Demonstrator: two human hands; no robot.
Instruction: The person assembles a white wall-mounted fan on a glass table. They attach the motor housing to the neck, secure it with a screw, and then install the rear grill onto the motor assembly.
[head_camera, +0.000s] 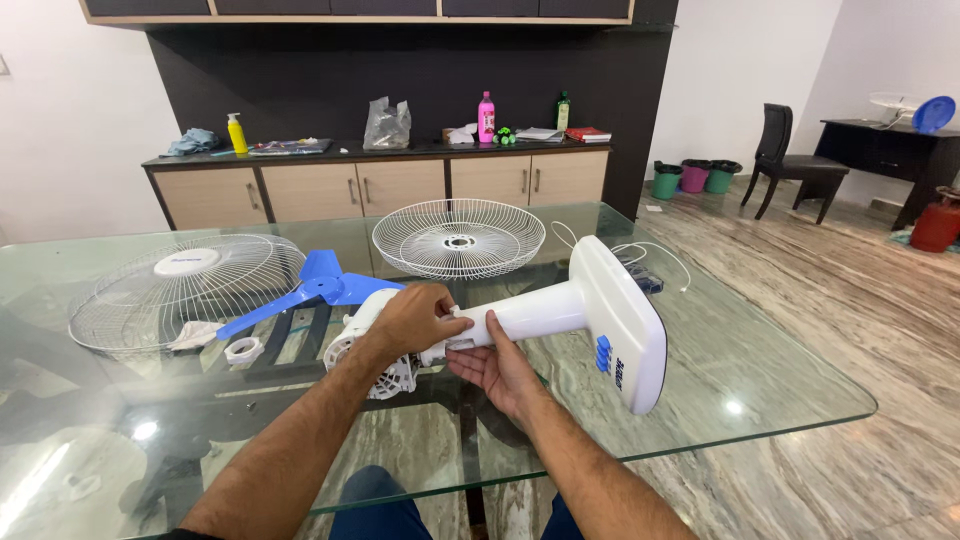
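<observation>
Hands (415, 318) (497, 368) grip smooth white plastic fan stand (590, 310).

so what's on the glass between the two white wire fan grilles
The blue fan blade lies between the front grille and the rear grille, seen in the head view.
</observation>
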